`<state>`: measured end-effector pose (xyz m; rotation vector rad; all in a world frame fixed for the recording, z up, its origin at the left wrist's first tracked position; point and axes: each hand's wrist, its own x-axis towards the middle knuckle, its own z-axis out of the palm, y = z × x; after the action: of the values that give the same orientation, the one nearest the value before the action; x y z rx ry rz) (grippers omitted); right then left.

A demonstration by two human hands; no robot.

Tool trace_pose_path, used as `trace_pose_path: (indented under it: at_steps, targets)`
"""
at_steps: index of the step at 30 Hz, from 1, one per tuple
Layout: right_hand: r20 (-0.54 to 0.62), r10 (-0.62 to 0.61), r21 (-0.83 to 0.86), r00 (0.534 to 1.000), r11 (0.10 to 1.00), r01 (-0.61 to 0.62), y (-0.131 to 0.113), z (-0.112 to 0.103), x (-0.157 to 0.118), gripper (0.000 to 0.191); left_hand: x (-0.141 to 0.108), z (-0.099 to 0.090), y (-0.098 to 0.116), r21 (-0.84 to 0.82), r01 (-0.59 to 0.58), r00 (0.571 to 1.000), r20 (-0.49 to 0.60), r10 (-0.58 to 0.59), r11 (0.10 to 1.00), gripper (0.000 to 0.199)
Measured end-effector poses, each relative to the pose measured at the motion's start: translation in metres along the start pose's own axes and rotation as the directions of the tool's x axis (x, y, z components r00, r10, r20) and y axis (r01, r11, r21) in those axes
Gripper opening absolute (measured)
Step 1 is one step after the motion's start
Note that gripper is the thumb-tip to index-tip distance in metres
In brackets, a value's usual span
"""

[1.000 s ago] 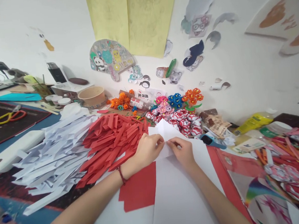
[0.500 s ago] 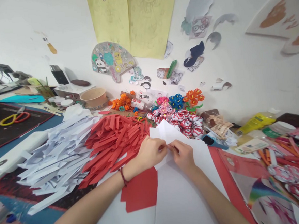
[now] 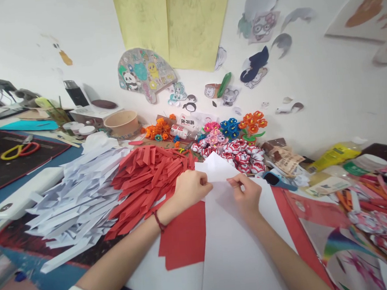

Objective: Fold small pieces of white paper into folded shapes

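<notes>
Holds peaked white paper (image 3: 215,168) two-handed, centre of frame.
Pinches lower left edge in curled fingers of left hand (image 3: 190,188), lower right edge between thumb and forefinger of right hand (image 3: 248,195); lies near red strips (image 3: 149,172), centre left, and red-and-white flowers (image 3: 242,154), right of centre.

blue table (image 3: 40,281) | black mat (image 3: 0,174), left | red-black mat (image 3: 14,236) under paper strips (image 3: 80,192)

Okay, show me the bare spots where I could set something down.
The widest is the white sheet between the left forearm and right forearm. Another is the dark mat on the near side of the scissors. It's crowded left of the left hand with white strips and red strips, and beyond both hands with flowers.
</notes>
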<state>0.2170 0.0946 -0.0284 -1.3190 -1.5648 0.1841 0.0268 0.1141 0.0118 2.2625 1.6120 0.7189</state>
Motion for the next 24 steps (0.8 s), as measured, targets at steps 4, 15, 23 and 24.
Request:
trace_pose_path:
  at_steps: [4, 15, 23, 24]
  targets:
    - [-0.164, 0.124, 0.023, 0.979, 0.992, -0.122, 0.015, -0.004, 0.006, 0.030, 0.005, -0.010, -0.007, 0.015, 0.072, 0.996, -0.050, -0.071, 0.997, 0.017]
    - [0.192, 0.097, 0.238, 0.977, 0.961, -0.142, -0.006, 0.009, 0.003, 0.034, 0.002, -0.004, 0.003, -0.101, -0.202, 0.976, -0.105, 0.191, 0.974, 0.016]
    - [0.329, 0.222, 0.373, 0.918, 0.862, -0.343, 0.002, 0.009, 0.010, 0.033, 0.012, -0.010, -0.013, -0.222, -0.056, 0.998, 0.029, 0.064, 0.973, 0.019]
    - [0.398, 0.218, 0.375, 0.891, 0.848, -0.374, 0.003, 0.010, 0.010, 0.032, 0.014, -0.013, -0.015, -0.226, -0.040, 0.999, 0.014, 0.044, 0.973, 0.018]
